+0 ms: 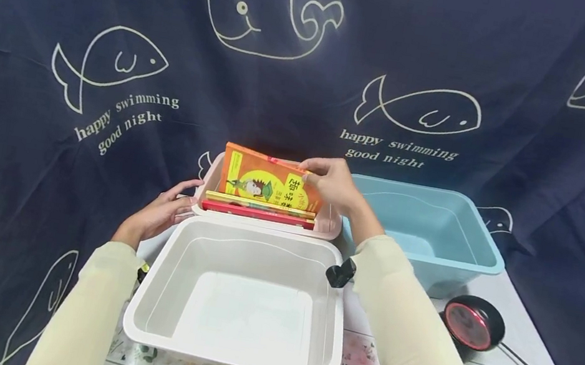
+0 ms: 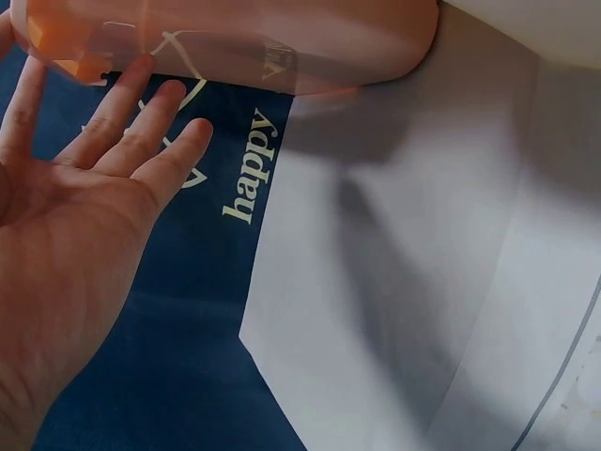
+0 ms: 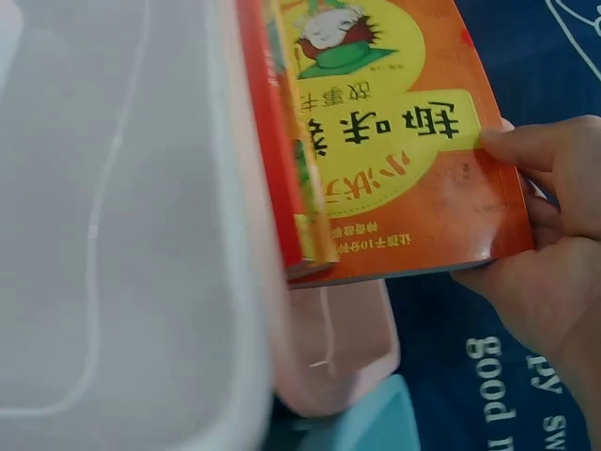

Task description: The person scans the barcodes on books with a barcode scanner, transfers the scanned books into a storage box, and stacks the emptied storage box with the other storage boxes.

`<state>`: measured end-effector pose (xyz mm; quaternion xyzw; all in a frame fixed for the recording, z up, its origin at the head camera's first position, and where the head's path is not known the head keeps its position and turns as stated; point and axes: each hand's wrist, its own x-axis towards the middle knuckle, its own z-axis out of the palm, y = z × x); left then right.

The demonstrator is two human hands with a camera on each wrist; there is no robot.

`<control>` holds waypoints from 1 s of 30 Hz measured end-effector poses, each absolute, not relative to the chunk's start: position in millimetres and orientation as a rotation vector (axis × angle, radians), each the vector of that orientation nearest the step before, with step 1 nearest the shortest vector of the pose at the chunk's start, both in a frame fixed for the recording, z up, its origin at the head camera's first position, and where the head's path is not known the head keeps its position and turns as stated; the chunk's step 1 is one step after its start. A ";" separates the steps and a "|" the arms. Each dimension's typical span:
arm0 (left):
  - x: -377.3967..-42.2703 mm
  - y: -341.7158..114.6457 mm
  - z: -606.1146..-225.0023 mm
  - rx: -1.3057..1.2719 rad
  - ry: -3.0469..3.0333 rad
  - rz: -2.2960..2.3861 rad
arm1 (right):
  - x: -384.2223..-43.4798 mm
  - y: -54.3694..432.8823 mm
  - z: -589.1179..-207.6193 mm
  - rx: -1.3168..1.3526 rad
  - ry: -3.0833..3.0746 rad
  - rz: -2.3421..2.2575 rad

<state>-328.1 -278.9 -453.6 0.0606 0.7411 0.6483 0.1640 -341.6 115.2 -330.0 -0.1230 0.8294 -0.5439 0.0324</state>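
An orange book (image 1: pixel 270 182) with a cartoon figure on its cover stands tilted in the pink bin (image 1: pixel 328 229). My right hand (image 1: pixel 331 182) pinches its upper right edge, thumb on the front cover in the right wrist view. In front of it stand a yellow-edged book (image 1: pixel 261 204) and a red book (image 1: pixel 259 214), both upright in the bin. At the bin's left end is my left hand (image 1: pixel 165 214), fingers extended and fingertips right at the wall. The left wrist view shows that palm (image 2: pixel 75 225) with nothing in it.
A white bin (image 1: pixel 232 356) stands in front of the pink one. To the right is a blue bin (image 1: pixel 486 255), with a round black device (image 1: pixel 472 323) and its cable near it. A dark blue cloth (image 1: pixel 283 93) with fish drawings hangs behind.
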 end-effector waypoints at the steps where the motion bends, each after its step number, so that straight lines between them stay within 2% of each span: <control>1: -328.0 -279.3 -454.0 0.174 2.110 1.850 | -341.7 114.2 -334.1 -0.388 2.553 -1.655; 13: -329.5 -280.8 -458.5 0.175 2.092 1.877 | -340.0 101.8 -369.4 -0.478 2.540 -1.496; 19: -330.5 -279.3 -458.3 0.185 2.086 1.890 | -338.8 97.2 -385.5 -0.419 2.517 -1.465; 30: -329.8 -278.5 -457.2 0.197 2.076 1.914 | -342.9 99.2 -394.7 -0.416 2.437 -1.503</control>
